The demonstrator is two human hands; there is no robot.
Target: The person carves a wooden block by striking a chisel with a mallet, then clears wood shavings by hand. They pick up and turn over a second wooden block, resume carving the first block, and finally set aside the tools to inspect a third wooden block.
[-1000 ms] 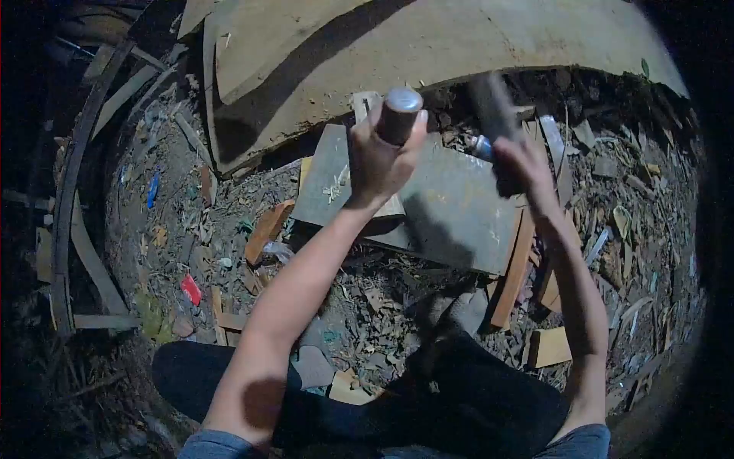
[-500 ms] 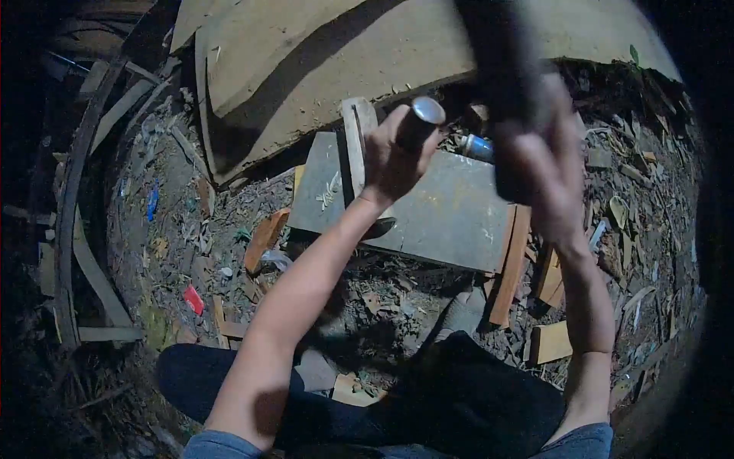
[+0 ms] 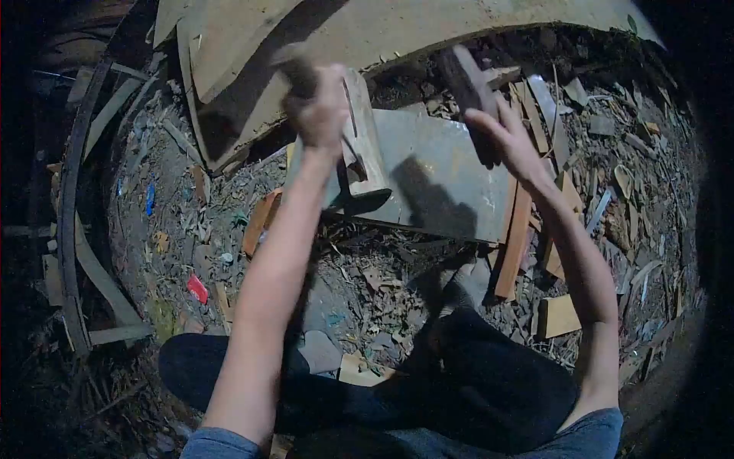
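Just above the flat grey slab [image 3: 447, 172], the left hand [image 3: 319, 111] has its fingers wrapped round a blurred brown cylindrical handle [image 3: 297, 74]; the right hand [image 3: 511, 144] has its fingers closed on a dark blurred tool [image 3: 466, 76].

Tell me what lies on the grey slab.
A pale wooden block rests on the grey slab. The left hand, gripping a blurred tool, covers the block's left part; the right hand, holding a hammer, hides one corner.

Dim, bluish night scene under one frontal light; hard shadows; black fisheye-bent edges; both hands motion-blurred.
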